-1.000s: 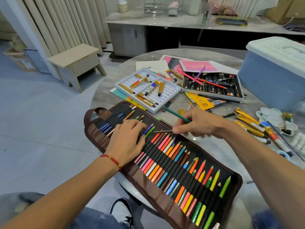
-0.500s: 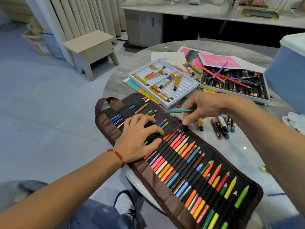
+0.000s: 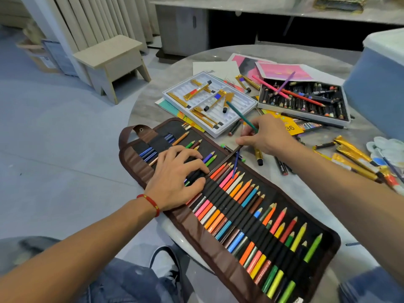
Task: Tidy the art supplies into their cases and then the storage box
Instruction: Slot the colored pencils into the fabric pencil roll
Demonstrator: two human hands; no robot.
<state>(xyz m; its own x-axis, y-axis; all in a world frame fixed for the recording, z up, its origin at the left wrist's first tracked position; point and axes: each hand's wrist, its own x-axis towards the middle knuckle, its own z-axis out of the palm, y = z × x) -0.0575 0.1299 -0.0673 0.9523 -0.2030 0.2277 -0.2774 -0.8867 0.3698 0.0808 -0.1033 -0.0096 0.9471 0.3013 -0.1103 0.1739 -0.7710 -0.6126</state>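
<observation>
We find a brown fabric roll-up pencil case (image 3: pixel 150 171) lying unrolled across the near edge of the round grey marble table (image 3: pixel 148 106), its black elastic loops filled with coloured pencils along most of its length. The left hand (image 3: pixel 177 182) rests palm down on the case's upper section, fingers spread flat and pressing on the loops and pencils there.

The right hand (image 3: pixel 265 136) is above the table just beyond the case's far edge. Its fingers are closed around several pencils at once: a dark green pencil (image 3: pixel 241 115) slants up and away, a brown pencil (image 3: pixel 227 159) runs down toward the left fingertips, and a blue pencil (image 3: pixel 235 165) points down into the case.

Behind the case sits a white plastic tray of gold paint tubes (image 3: pixel 209 103), and to its right a white box of dark oil pastels (image 3: pixel 303 99). A blue storage box with a pale lid (image 3: pixel 380 88) stands at the table's right edge.
</observation>
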